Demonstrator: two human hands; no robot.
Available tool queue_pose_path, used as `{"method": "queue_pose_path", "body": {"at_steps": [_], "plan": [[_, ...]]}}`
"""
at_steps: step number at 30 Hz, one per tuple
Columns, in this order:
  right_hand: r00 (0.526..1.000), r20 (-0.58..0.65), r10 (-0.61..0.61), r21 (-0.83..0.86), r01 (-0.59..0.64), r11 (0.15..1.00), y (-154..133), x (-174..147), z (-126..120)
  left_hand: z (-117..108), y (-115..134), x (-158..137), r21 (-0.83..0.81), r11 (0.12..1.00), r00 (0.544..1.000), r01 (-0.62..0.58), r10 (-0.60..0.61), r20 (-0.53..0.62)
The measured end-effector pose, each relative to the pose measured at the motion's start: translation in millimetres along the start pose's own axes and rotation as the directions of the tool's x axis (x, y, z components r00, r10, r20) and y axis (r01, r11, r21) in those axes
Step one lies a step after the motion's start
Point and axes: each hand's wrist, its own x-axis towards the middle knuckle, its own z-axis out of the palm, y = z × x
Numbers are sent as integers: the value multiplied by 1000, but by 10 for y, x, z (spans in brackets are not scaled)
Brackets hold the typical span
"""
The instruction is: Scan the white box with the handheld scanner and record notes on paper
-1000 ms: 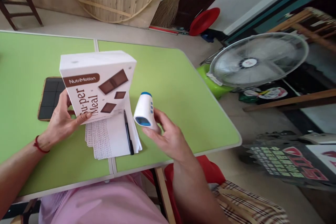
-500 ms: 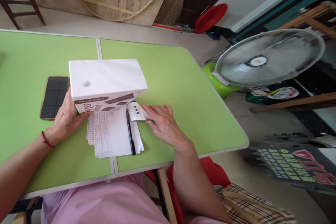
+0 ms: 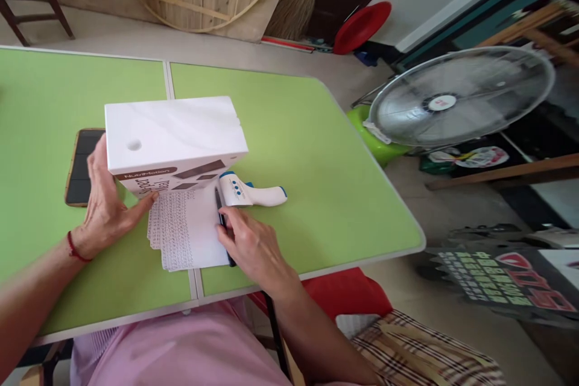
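My left hand (image 3: 106,205) grips the left end of a white box (image 3: 176,132) printed "NutriMotion", thumb on its front face, fingers around the side. Below the box lies a small stack of paper sheets (image 3: 199,235), the left part covered in handwriting. A black pen (image 3: 219,199) rests on the sheets. My right hand (image 3: 253,244) has thumb and forefinger closed around the pen's middle. Just beyond that hand, a white and blue infrared thermometer (image 3: 266,195) lies on its side, its head beside the box's front corner.
Partly behind my left hand lies a smartphone (image 3: 76,172) in a brown-edged case. The green folding table (image 3: 316,193) has a metal seam across it. A large fan (image 3: 461,99) stands beyond the right edge. A red stool (image 3: 348,292) is near my right arm.
My right hand has let go of the thermometer, leaving it on the table, and moved left and nearer to me onto the pen. The box has shifted slightly left with my left hand.
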Motion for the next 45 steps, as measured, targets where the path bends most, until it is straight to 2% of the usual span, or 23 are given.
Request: {"method": "queue_pose_path", "body": {"at_steps": [1, 3, 4, 6, 8, 9, 11, 14, 17, 19, 21, 24, 27, 30, 35, 39, 45], "plan": [[1000, -1, -4, 25, 4, 1000, -5, 2, 15, -33, 37, 5, 20, 1000, 991, 18, -15, -133], [998, -34, -51, 144, 55, 988, 10, 20, -7, -96, 99, 9, 53, 999, 933, -5, 24, -360], [994, -64, -89, 228, 102, 968, 24, 32, -45, -120, 124, 7, 69, 995, 911, -68, 90, -403], [979, -118, -168, 395, 201, 896, 48, 54, -156, -147, 165, -4, 74, 961, 892, -267, 275, -359], [966, -113, -233, 492, 258, 831, 61, 66, -274, -139, 205, -25, 36, 872, 850, -488, 484, -209], [962, -85, -259, 505, 266, 821, 64, 68, -321, -123, 226, -39, 8, 822, 815, -569, 566, -124], [957, -28, -288, 492, 264, 829, 73, 63, -372, -71, 268, -74, -31, 766, 766, -642, 642, 7], [953, -67, -296, 497, 289, 818, 103, 37, -353, 33, 305, -143, -39, 789, 768, -613, 607, 205], [956, -175, -237, 639, 293, 711, 126, 22, -316, 125, 303, -208, 0, 817, 753, -576, 531, 388], [975, -144, -170, 751, 219, 623, 112, 52, -316, 158, 301, -235, 32, 836, 738, -548, 466, 488], [991, -34, -132, 821, 103, 561, 74, 125, -310, 167, 311, -243, 54, 851, 726, -522, 411, 551], [992, 118, -45, 839, -75, 539, 0, 273, -211, 159, 343, -231, 63, 863, 721, -501, 375, 582], [987, 119, 105, 796, -158, 585, -49, 365, 6, 152, 378, -210, 76, 866, 712, -495, 354, 607], [986, 15, 166, 757, -119, 643, -59, 360, 213, 147, 399, -198, 76, 867, 703, -493, 345, 622], [986, -109, 125, 667, -21, 745, -41, 289, 341, 147, 399, -213, 48, 875, 720, -481, 364, 591], [982, -153, 107, 639, 16, 769, -39, 282, 349, 152, 394, -225, 70, 857, 723, -511, 385, 574], [985, -158, 68, 611, 43, 790, -38, 298, 357, 149, 402, -215, 76, 853, 731, -517, 393, 557]]}}
